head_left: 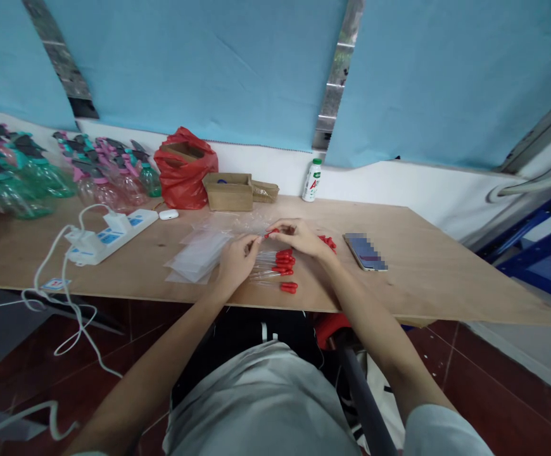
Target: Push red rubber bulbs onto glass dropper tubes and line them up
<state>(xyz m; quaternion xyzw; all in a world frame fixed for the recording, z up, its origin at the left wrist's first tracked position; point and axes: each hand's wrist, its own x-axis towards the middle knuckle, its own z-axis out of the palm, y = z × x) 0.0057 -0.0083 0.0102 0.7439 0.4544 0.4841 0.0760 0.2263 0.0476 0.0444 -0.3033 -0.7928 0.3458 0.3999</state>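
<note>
Wooden table (437, 266), blue sheeting (199, 69) behind. L-R: 1 power strip (123, 237), 1 red bag (185, 177), left hand (237, 261) closed on stem of red-bulbed dropper (272, 232), right hand (301, 237) pinching its bulb; loose droppers (285, 259) on table just nearer, overlapped, can't count. 1 bottle (311, 182), 1 phone (365, 251).

- On the white bottle (312, 180) I make out a large red "A"; the letters after it blur, and the small print on its green patch is too fine for me.
- I see a red-and-blue mark on the table-edge sticker (56, 284), too small to read surely.
- The power strip's blue labels (109, 238) are illegible to me.
</note>
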